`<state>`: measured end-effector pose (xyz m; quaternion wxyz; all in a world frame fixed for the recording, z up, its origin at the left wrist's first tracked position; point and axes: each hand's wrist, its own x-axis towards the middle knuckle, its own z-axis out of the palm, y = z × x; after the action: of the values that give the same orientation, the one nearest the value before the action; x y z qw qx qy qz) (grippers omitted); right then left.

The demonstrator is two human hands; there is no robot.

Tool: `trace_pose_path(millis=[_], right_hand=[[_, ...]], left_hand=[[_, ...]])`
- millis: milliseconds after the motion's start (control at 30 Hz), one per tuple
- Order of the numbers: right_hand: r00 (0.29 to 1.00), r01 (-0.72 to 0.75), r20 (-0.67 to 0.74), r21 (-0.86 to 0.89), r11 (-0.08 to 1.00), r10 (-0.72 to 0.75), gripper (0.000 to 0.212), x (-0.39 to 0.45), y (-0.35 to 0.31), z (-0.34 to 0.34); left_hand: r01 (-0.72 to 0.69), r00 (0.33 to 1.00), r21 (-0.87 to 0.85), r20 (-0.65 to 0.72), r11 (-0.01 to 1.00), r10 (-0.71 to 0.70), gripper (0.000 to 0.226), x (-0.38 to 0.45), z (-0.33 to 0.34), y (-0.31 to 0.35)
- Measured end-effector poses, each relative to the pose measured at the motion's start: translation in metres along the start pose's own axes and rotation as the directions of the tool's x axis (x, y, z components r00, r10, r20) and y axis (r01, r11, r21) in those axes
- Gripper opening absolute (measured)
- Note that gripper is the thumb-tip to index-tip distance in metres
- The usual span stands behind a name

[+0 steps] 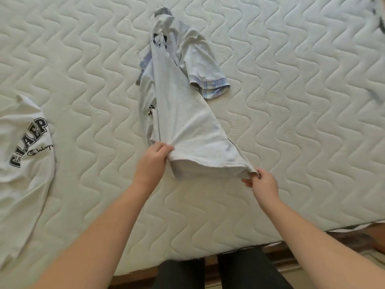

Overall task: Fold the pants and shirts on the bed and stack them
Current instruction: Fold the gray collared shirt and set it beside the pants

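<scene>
A white T-shirt (183, 113) with plaid sleeve cuffs and a small black print lies stretched lengthwise on the quilted mattress (291, 101), collar at the far end. Its hem is lifted toward me. My left hand (154, 161) grips the hem's left corner, fingers curled into the cloth. My right hand (263, 182) pinches the hem's right corner. A second white shirt (23, 155) with black block letters lies at the left edge of the view.
The mattress's near edge (270, 236) runs across the bottom right, with a wooden bed frame and floor below it. My dark-trousered legs (218, 274) stand against the bed. A dark-trimmed piece of cloth (380, 19) shows at the top right corner.
</scene>
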<state>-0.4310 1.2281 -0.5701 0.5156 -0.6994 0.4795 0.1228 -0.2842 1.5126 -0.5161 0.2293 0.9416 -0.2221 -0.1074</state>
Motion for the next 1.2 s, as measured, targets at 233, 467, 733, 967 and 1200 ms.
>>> trace_pose_path(millis=[233,467,733,967,1200], right_hand=[[0.995,0.096,-0.037,0.006,0.995,-0.095,0.017,-0.051,0.002,-0.042],[0.983,0.171,0.069,0.025,0.985,-0.172,0.013,-0.094,-0.033,-0.053],[0.957,0.267,0.147,-0.117,0.957,-0.249,0.021,-0.130,-0.073,-0.068],[0.954,0.217,0.214,-0.018,0.976,-0.208,0.010,-0.164,-0.090,-0.061],[0.934,0.029,0.338,0.251,0.967,-0.116,0.034,-0.202,-0.128,-0.052]], left_hand=[[0.251,0.968,-0.097,0.029,0.963,-0.249,0.020,-0.079,-0.018,0.030],[0.348,0.937,-0.177,0.082,0.921,-0.339,0.010,-0.117,-0.042,0.051],[0.412,0.908,-0.053,0.106,0.910,-0.405,0.029,-0.143,-0.084,0.047],[0.345,0.935,0.020,0.083,0.938,-0.346,0.036,-0.154,-0.080,0.066],[0.317,0.940,-0.160,0.181,0.935,-0.288,0.060,-0.145,-0.089,0.101]])
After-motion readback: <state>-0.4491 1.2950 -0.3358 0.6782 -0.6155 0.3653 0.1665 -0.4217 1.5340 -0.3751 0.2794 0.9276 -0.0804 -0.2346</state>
